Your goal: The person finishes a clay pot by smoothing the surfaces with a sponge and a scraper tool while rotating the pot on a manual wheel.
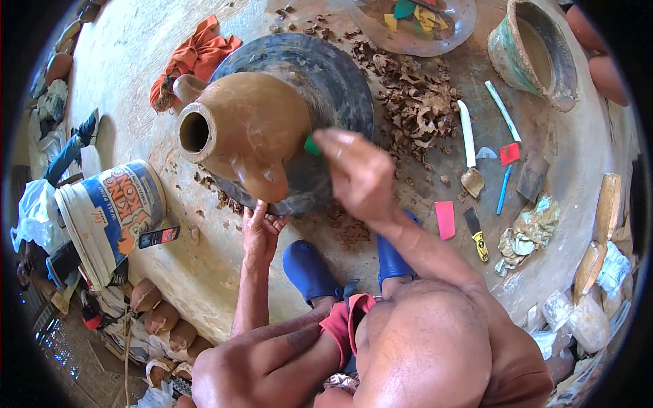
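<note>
Head view. The right hand (357,173) is closing on a small green scraper (312,145), most of which is hidden behind the fingers; only a corner is showing, touching the side of the clay jug (248,129). The jug is lying tilted on the dark wheel disc (337,81), its open mouth facing left and its inside too dark to read. Two handles are showing on it, one up by the neck, one low near the disc edge. The left hand (260,234) is resting open, fingers spread flat against the near rim of the disc, holding nothing.

Two blue clogs (309,272) are sitting under the knees, partly cut off by the legs. An orange cloth (194,58) is lying bunched beyond the jug. Dry clay shavings (415,109) are heaping right of the disc.

Containers: a white bucket (112,217) is lying on its side, contents not visible; a green glazed pot (534,54) is standing at upper right, its contents unclear; a clear bowl (452,30), cut by the top edge, is holding coloured scrapers, count unclear.

Loose tools on the right: two white sticks (466,132), a pink card (445,219), a yellow-handled knife (477,238).
</note>
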Demonstrator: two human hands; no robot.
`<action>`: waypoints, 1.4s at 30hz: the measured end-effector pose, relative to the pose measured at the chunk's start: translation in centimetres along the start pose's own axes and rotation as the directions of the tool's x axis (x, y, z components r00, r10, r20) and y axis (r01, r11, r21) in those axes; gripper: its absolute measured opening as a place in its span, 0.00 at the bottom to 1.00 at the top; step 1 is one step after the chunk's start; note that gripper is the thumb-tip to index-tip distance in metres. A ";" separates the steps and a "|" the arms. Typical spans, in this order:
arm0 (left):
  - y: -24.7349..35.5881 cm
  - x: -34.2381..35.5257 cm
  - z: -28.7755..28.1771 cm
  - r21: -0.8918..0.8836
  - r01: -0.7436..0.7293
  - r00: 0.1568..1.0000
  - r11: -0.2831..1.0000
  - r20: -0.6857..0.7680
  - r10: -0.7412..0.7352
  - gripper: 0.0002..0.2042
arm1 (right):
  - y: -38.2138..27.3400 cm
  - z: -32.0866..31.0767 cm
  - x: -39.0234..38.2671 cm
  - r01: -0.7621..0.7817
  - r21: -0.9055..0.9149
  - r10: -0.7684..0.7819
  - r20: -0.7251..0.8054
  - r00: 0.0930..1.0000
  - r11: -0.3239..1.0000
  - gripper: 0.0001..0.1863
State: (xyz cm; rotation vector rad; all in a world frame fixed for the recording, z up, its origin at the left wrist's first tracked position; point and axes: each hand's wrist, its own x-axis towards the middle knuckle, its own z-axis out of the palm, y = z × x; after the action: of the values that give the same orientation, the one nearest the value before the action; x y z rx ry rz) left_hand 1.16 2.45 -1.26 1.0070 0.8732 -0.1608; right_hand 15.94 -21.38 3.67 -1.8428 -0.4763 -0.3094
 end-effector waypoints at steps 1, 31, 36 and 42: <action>0.0 0.2 0.2 0.034 -0.009 1.000 0.999 0.005 0.009 0.24 | 1.0 -0.4 1.8 -0.007 -0.037 0.004 -0.087 0.996 0.999 0.17; 2.6 4.5 1.4 -0.071 -0.181 0.958 0.981 -0.238 0.159 0.28 | 1.3 -1.1 4.7 -0.296 -0.032 0.295 -0.029 0.955 0.955 0.12; 3.5 8.1 -1.8 0.133 -0.316 0.913 0.939 -0.225 0.339 0.24 | 1.9 0.7 8.2 -0.200 -0.049 0.204 0.094 0.974 0.978 0.11; 2.0 8.1 -1.7 0.220 -0.441 0.870 0.870 -0.133 0.475 0.22 | -4.1 -1.3 7.9 -0.047 -0.095 0.055 0.079 0.995 0.994 0.13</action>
State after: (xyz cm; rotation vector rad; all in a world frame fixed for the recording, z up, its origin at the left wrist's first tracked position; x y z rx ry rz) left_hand 6.55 6.97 -6.00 1.3945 0.7672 0.2690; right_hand 21.05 -20.22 10.97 -1.9614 -0.4772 -0.2253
